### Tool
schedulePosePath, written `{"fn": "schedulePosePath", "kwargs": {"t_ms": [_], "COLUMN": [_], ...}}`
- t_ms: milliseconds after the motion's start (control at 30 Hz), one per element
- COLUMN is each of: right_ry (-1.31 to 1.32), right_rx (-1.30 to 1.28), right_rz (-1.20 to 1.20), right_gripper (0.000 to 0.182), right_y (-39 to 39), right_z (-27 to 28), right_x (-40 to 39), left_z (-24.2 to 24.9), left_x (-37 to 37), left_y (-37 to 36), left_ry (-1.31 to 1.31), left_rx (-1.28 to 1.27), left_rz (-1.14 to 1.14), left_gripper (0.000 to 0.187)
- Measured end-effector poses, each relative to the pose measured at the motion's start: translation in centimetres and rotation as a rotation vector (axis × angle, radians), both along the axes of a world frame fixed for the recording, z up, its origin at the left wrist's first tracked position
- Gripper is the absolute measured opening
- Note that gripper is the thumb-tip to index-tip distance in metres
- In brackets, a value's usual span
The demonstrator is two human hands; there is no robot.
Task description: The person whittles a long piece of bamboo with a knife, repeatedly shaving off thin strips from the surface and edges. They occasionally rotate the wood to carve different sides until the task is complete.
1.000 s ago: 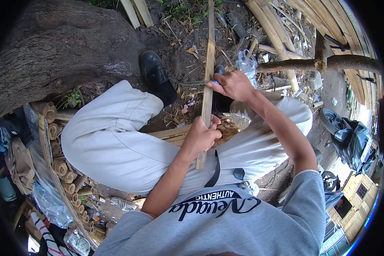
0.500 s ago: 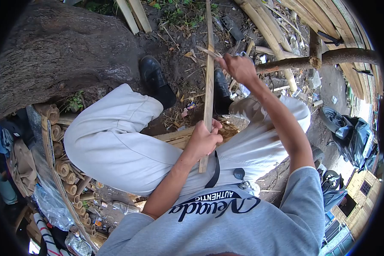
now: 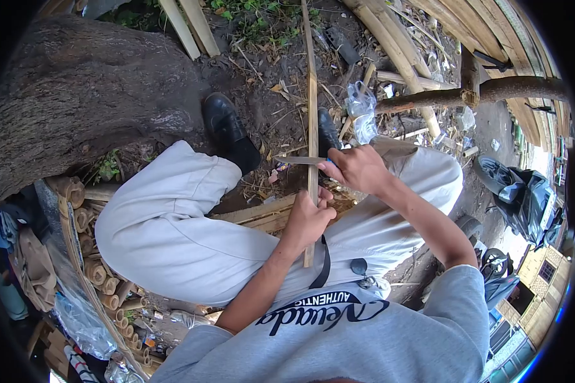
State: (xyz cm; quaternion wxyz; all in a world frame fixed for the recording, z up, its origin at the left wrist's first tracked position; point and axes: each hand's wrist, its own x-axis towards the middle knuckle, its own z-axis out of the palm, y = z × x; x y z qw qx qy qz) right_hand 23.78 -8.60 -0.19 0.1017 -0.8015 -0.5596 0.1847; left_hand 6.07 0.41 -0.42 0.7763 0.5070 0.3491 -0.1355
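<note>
A long, narrow bamboo strip (image 3: pixel 312 112) runs from my lap up past my shoes. My left hand (image 3: pixel 310 218) is closed around its lower part, above the end that rests by the black strap at my waist. In my right hand (image 3: pixel 359 168) is a knife (image 3: pixel 300 160), gripped by a handle of which only a bit of blue shows. Its blade lies crosswise over the strip, just above my left hand, and appears to touch it.
A thick tree trunk (image 3: pixel 89 96) lies at upper left. Cut bamboo poles (image 3: pixel 99 271) are stacked at lower left. A branch (image 3: pixel 441 97) juts in from the right. Bamboo pieces and a plastic bag (image 3: pixel 362 112) litter the ground. A motorcycle (image 3: pixel 521 198) stands at right.
My right hand has drawn the knife down the strip toward me, from near the shoes to just above my left hand. The left hand keeps its hold, slightly lower in view.
</note>
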Motion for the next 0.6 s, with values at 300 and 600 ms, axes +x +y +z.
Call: {"fn": "schedulePosePath", "kwargs": {"t_ms": [300, 600], "right_ry": [-0.286, 0.017], "right_rx": [0.01, -0.108], "right_rz": [-0.118, -0.003], "right_gripper": [0.056, 0.056], "right_y": [5.0, 1.7], "right_z": [-7.6, -0.3], "right_x": [11.7, 2.2], "left_z": [-0.1, -0.4], "left_x": [-0.1, -0.2], "left_y": [-0.1, 0.5], "left_ry": [0.006, 0.0], "left_rx": [0.243, 0.251], "left_rz": [-0.106, -0.066], "left_gripper": [0.023, 0.021]}}
